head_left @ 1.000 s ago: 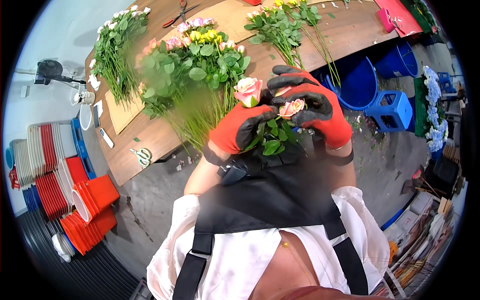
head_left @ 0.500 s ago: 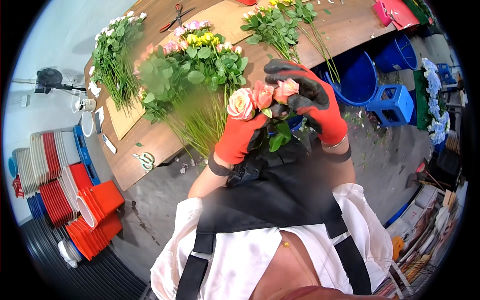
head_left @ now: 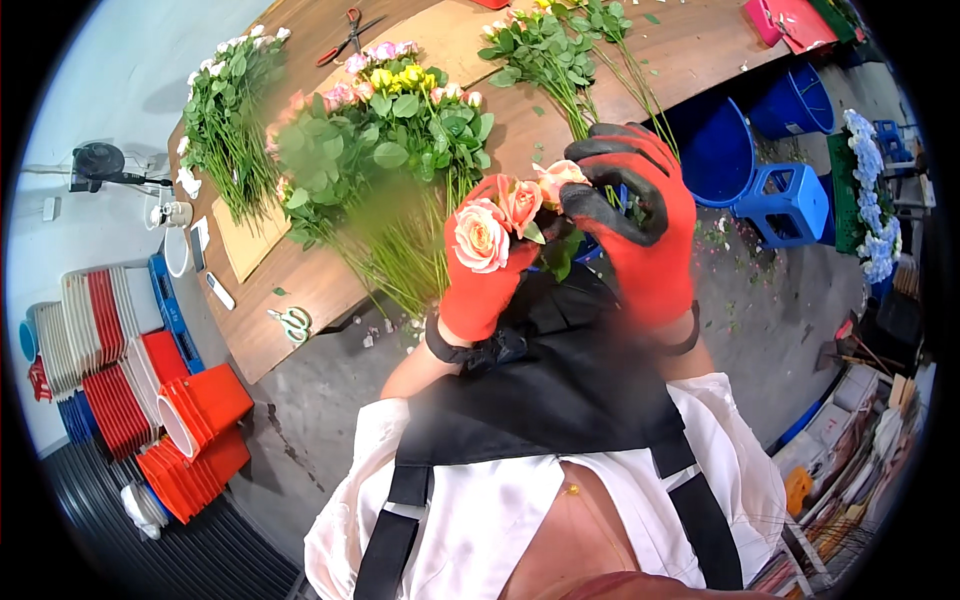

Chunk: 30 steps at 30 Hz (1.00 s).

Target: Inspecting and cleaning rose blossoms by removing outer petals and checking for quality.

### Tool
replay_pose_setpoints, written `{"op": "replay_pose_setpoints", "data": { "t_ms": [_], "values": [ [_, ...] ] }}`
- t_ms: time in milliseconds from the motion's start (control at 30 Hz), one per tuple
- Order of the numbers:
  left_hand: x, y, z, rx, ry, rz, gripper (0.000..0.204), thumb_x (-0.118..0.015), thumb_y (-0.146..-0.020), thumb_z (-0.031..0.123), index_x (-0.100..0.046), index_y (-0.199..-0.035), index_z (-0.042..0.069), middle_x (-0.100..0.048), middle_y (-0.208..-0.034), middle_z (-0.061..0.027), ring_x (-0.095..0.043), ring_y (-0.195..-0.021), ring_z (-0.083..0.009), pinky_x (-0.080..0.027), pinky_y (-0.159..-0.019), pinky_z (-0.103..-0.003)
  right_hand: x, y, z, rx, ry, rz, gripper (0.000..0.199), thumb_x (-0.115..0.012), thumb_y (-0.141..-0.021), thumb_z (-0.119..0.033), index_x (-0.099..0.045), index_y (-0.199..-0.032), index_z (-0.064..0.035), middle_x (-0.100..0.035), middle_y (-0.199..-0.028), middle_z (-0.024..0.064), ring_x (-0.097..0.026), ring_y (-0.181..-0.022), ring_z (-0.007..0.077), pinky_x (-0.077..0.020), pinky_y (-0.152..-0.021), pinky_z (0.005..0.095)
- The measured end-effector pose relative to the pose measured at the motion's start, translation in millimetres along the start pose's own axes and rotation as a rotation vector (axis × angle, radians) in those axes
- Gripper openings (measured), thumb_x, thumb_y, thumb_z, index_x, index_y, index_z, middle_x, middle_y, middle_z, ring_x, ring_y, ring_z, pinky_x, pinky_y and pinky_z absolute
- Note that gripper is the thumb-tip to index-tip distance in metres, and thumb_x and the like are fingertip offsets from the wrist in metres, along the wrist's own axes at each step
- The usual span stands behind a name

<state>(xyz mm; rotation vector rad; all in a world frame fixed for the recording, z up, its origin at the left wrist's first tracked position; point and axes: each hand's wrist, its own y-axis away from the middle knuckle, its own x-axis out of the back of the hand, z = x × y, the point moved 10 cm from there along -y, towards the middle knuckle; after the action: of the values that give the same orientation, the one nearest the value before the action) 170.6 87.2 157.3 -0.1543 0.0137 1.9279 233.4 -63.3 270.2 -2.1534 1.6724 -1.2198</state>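
Observation:
My left hand (head_left: 478,290), in a red and black work glove, is closed around the stems of several peach-pink roses, just above my black apron. The largest rose (head_left: 481,236) faces me, fully opened. Beside it sits a coral rose (head_left: 520,205), and a paler rose (head_left: 559,180) leans to the right. Curled around that paler bloom's right edge is my right hand (head_left: 640,210), gloved alike, its thumb and fingertips at the petals. Green leaves (head_left: 560,255) hang below the blooms; the stems are mostly hidden by my glove and apron.
On the wooden table (head_left: 330,290) lie bunches of mixed roses (head_left: 400,125), white roses (head_left: 230,100), green-handled scissors (head_left: 292,323) and red-handled shears (head_left: 350,38). Blue tubs (head_left: 725,150) and a blue stool (head_left: 785,205) stand right; orange buckets (head_left: 205,405) are stacked left.
The roses have tilted and dropped slightly toward me. My right hand has shifted a little right and downward, its fingers now at the paler rose's outer edge.

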Motion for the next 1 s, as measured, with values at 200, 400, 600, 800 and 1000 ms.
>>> {"op": "replay_pose_setpoints", "data": {
  "t_ms": [200,400,600,800,1000],
  "values": [
    [-2.3,4.3,17.6,-0.107,-0.107,0.026,0.057,-0.074,-0.067,-0.004,-0.057,-0.121,-0.003,-0.068,-0.105,-0.0098,-0.065,-0.095,-0.0166,-0.051,-0.085,-0.03,8.6,18.9,-17.4,0.08,0.111,0.209,0.026,-0.08,-0.07,-0.012,-0.066,-0.091,-0.0094,-0.067,-0.101,0.0029,-0.058,-0.103,0.0286,-0.0388,-0.097,0.0477],
    [6.9,9.3,-0.8,-0.083,-0.045,0.063,0.051,-0.072,-0.074,0.0,-0.057,-0.123,-0.001,-0.067,-0.107,-0.0084,-0.064,-0.097,-0.0175,-0.049,-0.087,-0.03,8.2,32.2,-34.0,0.252,0.167,0.176,0.028,-0.078,-0.071,-0.012,-0.066,-0.097,-0.0101,-0.066,-0.105,0.0043,-0.058,-0.106,0.0313,-0.0378,-0.099,0.0527],
    [22.1,5.9,-39.4,0.191,0.231,0.071,0.056,-0.069,-0.081,0.002,-0.049,-0.133,0.004,-0.056,-0.126,-0.0043,-0.054,-0.114,-0.0178,-0.044,-0.096,-0.034,21.4,21.5,1.2,0.16,-0.307,0.219,0.027,-0.065,-0.081,-0.02,-0.065,-0.102,-0.0028,-0.065,-0.109,0.0112,-0.057,-0.11,0.0327,-0.0419,-0.098,0.0453],
    [14.5,4.9,-26.9,-0.192,-0.022,-0.073,0.052,-0.067,-0.078,-0.003,-0.054,-0.128,0.006,-0.059,-0.123,-0.0071,-0.056,-0.113,-0.0221,-0.045,-0.095,-0.034,-0.8,3.4,13.7,-0.202,-0.446,-0.035,0.04,-0.067,-0.069,-0.002,-0.067,-0.109,-0.0031,-0.065,-0.114,0.0102,-0.054,-0.116,0.0254,-0.0409,-0.099,0.035],
    [-6.3,5.4,5.6,-0.07,-0.145,-0.102,0.047,-0.064,-0.078,-0.005,-0.058,-0.123,0.006,-0.065,-0.109,-0.0072,-0.063,-0.098,-0.0217,-0.048,-0.088,-0.032,-5.3,6.1,-6.3,-0.017,-0.017,0.05,0.036,-0.079,-0.065,-0.005,-0.068,-0.099,-0.0065,-0.067,-0.104,0.0092,-0.059,-0.105,0.0306,-0.0444,-0.094,0.0389]
  ]
}}
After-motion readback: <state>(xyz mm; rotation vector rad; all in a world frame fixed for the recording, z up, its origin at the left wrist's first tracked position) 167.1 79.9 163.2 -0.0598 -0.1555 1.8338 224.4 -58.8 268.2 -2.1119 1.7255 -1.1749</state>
